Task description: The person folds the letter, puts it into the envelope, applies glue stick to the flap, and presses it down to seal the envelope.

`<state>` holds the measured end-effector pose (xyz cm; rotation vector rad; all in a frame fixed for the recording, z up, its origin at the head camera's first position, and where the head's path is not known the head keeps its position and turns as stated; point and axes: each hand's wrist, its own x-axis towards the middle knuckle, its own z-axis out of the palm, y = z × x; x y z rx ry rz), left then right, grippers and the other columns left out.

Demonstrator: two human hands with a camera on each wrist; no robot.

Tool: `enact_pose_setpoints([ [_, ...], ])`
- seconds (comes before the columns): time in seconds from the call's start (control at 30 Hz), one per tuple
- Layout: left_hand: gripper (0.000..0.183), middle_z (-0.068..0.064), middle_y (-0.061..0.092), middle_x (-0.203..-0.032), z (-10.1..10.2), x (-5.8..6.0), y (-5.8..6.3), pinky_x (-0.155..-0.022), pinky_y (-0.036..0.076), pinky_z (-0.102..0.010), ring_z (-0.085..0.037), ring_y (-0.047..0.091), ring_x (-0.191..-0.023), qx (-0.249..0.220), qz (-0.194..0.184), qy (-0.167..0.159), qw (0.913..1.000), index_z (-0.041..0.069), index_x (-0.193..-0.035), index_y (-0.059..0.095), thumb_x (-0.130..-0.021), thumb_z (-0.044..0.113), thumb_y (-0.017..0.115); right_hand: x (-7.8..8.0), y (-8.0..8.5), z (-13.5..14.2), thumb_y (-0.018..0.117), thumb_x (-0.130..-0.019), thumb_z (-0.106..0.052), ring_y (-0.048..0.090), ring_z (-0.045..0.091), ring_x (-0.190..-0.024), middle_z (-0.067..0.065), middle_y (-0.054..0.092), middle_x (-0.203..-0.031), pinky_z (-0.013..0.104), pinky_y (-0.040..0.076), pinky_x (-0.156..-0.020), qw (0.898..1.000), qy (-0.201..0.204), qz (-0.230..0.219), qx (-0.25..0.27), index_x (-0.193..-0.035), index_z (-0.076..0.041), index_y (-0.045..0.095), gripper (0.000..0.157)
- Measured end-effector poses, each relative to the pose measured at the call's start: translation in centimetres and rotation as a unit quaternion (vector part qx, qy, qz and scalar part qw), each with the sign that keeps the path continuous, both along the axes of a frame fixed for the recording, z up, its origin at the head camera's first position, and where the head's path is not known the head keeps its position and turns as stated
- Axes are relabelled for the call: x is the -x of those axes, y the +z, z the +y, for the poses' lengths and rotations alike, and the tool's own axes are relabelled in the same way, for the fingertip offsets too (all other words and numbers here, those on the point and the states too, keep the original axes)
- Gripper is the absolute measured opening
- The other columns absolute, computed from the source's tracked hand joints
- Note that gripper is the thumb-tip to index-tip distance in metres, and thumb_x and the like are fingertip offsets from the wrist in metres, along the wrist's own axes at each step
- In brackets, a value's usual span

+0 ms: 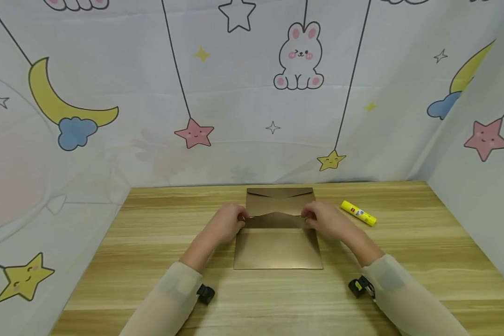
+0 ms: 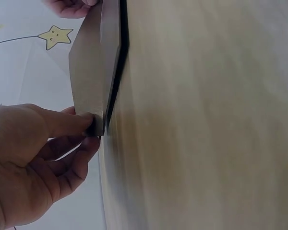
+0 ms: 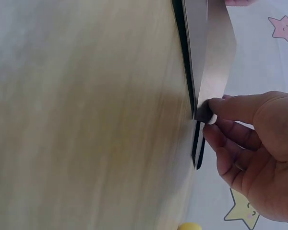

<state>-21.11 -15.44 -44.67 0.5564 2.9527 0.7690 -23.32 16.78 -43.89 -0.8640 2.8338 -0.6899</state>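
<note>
A bronze-brown envelope (image 1: 278,252) lies on the table in the head view, its flap (image 1: 277,220) lifted along the far side. My left hand (image 1: 226,225) pinches the flap's left end between thumb and fingers. At the opposite end, the thumb and fingers of my right hand (image 1: 326,219) grip the flap's right corner. Seen from the left wrist, the flap (image 2: 86,67) stands up at an angle from the envelope body, the left thumb pressed on its corner. The right wrist view shows the same hold on the flap (image 3: 220,57) at its other end.
Just behind lies a second brown envelope (image 1: 277,203), partly covered by the raised flap. A yellow glue stick (image 1: 358,213) rests on the wooden table (image 1: 159,261) beyond my right hand. A white printed curtain (image 1: 243,102) hangs at the table's back edge.
</note>
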Motion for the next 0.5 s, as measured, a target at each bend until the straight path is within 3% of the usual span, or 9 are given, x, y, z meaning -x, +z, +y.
enact_pose_setpoints([
  [0.5, 0.013, -0.001, 0.072, -0.09, -0.4, -1.2, 0.3, -0.075, 0.057, -0.034, -0.016, 0.066, -0.083, -0.011, 0.044, -0.024, 0.9987, 0.009, -0.094, 0.081, -0.092, -0.004, 0.08, -0.8, -0.4, 0.2, 0.076, -0.094, 0.004, 0.062, 0.015, -0.083, -0.002, 0.069, -0.09, 0.036, 0.056, -0.075, 0.998, 0.009, 0.054, 0.008, -0.097, -0.008, 0.077, 0.012],
])
